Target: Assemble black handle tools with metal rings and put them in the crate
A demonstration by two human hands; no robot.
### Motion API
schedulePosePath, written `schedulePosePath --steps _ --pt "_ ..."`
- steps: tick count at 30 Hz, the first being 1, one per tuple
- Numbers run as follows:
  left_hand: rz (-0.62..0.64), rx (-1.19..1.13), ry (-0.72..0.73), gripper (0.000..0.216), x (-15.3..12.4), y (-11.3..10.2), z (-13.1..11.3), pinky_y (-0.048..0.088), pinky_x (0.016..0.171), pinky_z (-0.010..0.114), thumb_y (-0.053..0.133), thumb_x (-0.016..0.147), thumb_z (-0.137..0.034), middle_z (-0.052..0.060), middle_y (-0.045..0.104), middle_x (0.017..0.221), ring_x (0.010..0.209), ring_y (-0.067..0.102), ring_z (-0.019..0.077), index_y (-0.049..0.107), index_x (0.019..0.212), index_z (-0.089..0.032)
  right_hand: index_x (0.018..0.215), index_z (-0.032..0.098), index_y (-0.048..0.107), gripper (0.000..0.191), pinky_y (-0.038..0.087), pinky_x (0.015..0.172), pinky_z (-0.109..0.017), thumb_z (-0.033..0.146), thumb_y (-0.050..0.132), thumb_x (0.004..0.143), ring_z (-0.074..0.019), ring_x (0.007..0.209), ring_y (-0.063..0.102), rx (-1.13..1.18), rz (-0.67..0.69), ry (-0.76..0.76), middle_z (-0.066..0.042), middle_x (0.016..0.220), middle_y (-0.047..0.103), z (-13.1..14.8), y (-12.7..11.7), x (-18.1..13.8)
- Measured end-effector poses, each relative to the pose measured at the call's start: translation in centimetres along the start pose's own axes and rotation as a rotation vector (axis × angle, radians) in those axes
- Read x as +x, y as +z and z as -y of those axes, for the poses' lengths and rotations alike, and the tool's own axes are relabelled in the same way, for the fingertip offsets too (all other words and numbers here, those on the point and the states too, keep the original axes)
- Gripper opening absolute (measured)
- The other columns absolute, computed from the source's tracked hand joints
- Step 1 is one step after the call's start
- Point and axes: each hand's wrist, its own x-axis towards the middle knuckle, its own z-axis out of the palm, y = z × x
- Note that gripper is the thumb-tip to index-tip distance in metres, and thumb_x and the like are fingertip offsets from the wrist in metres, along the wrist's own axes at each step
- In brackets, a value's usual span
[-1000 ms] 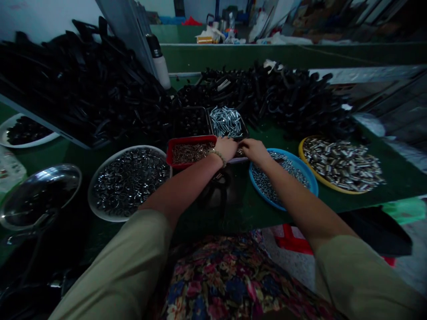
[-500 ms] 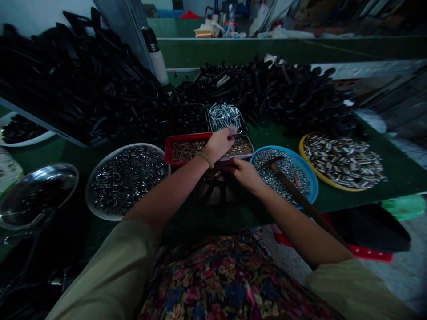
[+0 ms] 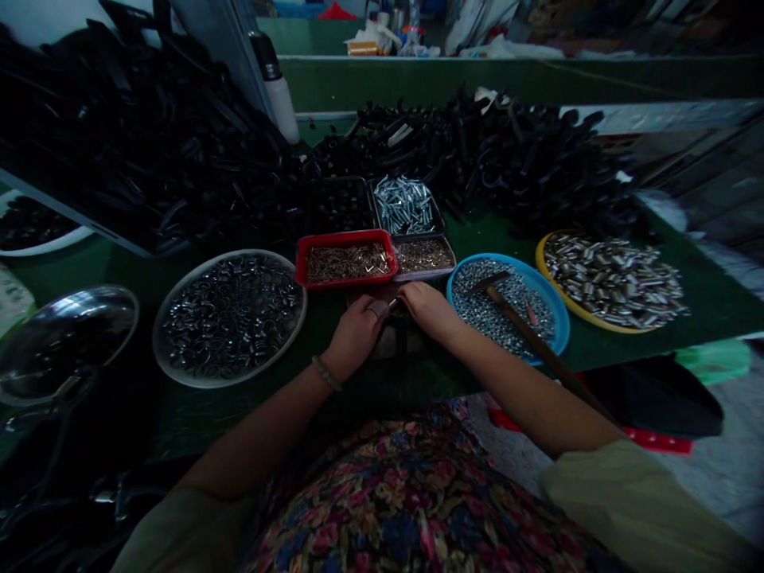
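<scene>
My left hand (image 3: 358,330) and my right hand (image 3: 426,306) meet at the front middle of the table, fingers closed in pinches. A small shiny metal piece (image 3: 392,302) shows between their fingertips; its kind is too small and dark to tell. Below them lies a dark flat block (image 3: 391,344), partly covered. Just beyond my hands are a red tray (image 3: 346,282) of thin copper-coloured pins and a pale tray (image 3: 421,275) of tiny metal pieces. To the right of my right hand, a hammer (image 3: 525,318) lies across a blue basin (image 3: 559,306) of small silvery parts.
A white round tray (image 3: 160,350) of metal rings and a steel bowl (image 3: 134,306) stand left. A yellow basin (image 3: 588,320) of metal cylinders stands right. Behind are a black tray (image 3: 442,223) of silver screws, heaped black parts (image 3: 507,159) and a bottle (image 3: 280,107).
My left hand has come back from the pale tray to the fingertips of my right hand. The right hand has stayed near the same spot; the view has shifted slightly.
</scene>
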Motion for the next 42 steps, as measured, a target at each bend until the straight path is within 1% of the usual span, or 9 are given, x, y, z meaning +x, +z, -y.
schedulePosePath --steps 8,13,16,22,27,32,35,39,42 --pt "0.114 0.308 0.064 0.022 -0.1 -0.8 -0.8 0.047 0.080 0.031 0.041 0.095 -0.023 0.007 0.057 0.100 0.089 0.056 0.0193 0.061 0.104 -0.017 0.101 0.008 0.062 0.021 0.045 0.090 -0.036 0.009 0.043 0.091 -0.0261 0.100 0.058 -0.046 0.071 -0.063 -0.017 0.105 0.065 0.8 -0.8 -0.4" --pt "0.155 0.359 0.147 0.027 -0.5 -1.2 -1.0 0.048 0.080 0.032 0.042 0.093 -0.017 0.008 0.056 0.104 0.092 0.055 0.0205 0.057 0.116 -0.017 0.117 0.014 0.059 0.029 0.046 0.094 -0.034 0.024 0.043 0.095 -0.0212 0.107 0.060 0.249 0.009 0.173 -0.011 0.116 0.065 -1.5 -2.7 -2.1" --pt "0.173 0.354 0.179 0.027 -0.6 -1.5 -1.0 0.048 0.081 0.032 0.041 0.094 -0.016 0.009 0.056 0.105 0.093 0.055 0.0206 0.058 0.114 -0.016 0.120 0.010 0.057 0.036 0.042 0.097 -0.043 0.030 0.046 0.093 -0.0290 0.112 0.057 -0.035 -0.112 0.359 -0.017 0.119 0.063 -4.6 -4.3 -6.0" --pt "0.190 0.303 0.188 0.027 -1.3 -2.1 -1.0 0.047 0.087 0.033 0.042 0.095 -0.027 0.009 0.055 0.120 0.101 0.054 0.0211 0.057 0.116 -0.018 0.111 0.008 0.058 0.032 0.050 0.074 -0.046 0.029 0.047 0.089 -0.0355 0.091 0.064 -0.373 0.146 0.610 -0.022 0.102 0.066 -8.9 -4.9 -12.8" --pt "0.216 0.250 0.121 0.031 -1.7 -1.9 -1.0 0.050 0.079 0.030 0.041 0.095 -0.030 0.008 0.056 0.117 0.090 0.059 0.0183 0.054 0.122 -0.020 0.129 0.011 0.047 0.041 0.050 0.083 -0.046 0.026 0.033 0.094 -0.0332 0.102 0.063 -0.083 -0.046 0.603 -0.021 0.116 0.063 -4.0 -5.2 -11.2" --pt "0.221 0.222 0.098 0.033 -1.7 -1.6 -0.9 0.050 0.077 0.030 0.044 0.093 -0.026 0.007 0.058 0.116 0.090 0.060 0.0192 0.051 0.125 -0.020 0.137 0.022 0.041 0.042 0.052 0.084 -0.036 0.029 0.032 0.096 -0.0252 0.103 0.066 0.339 -0.020 0.317 -0.010 0.122 0.064 2.0 -6.2 -7.7" --pt "0.241 0.203 0.101 0.032 -1.6 -1.7 -0.8 0.051 0.078 0.030 0.046 0.092 -0.025 0.007 0.058 0.117 0.091 0.061 0.0187 0.052 0.124 -0.021 0.140 0.022 0.038 0.045 0.052 0.085 -0.036 0.028 0.034 0.096 -0.0257 0.108 0.064 0.349 -0.118 0.323 -0.012 0.126 0.062 2.9 -6.2 -6.9" --pt "0.246 0.190 0.073 0.032 -1.4 -1.8 -0.8 0.050 0.081 0.030 0.046 0.092 -0.025 0.007 0.059 0.116 0.094 0.061 0.0188 0.053 0.123 -0.022 0.134 0.022 0.045 0.041 0.053 0.073 -0.034 0.026 0.034 0.095 -0.0251 0.089 0.070 0.359 0.032 0.342 -0.009 0.106 0.071 2.9 -6.0 -6.5" --pt "0.238 0.178 0.083 0.031 -1.5 -1.5 -1.0 0.050 0.082 0.030 0.047 0.092 -0.025 0.007 0.059 0.116 0.095 0.061 0.0191 0.054 0.122 -0.021 0.136 0.023 0.042 0.042 0.053 0.078 -0.034 0.028 0.034 0.096 -0.0246 0.098 0.068 0.341 -0.090 0.345 -0.010 0.116 0.067 3.0 -5.9 -6.2"
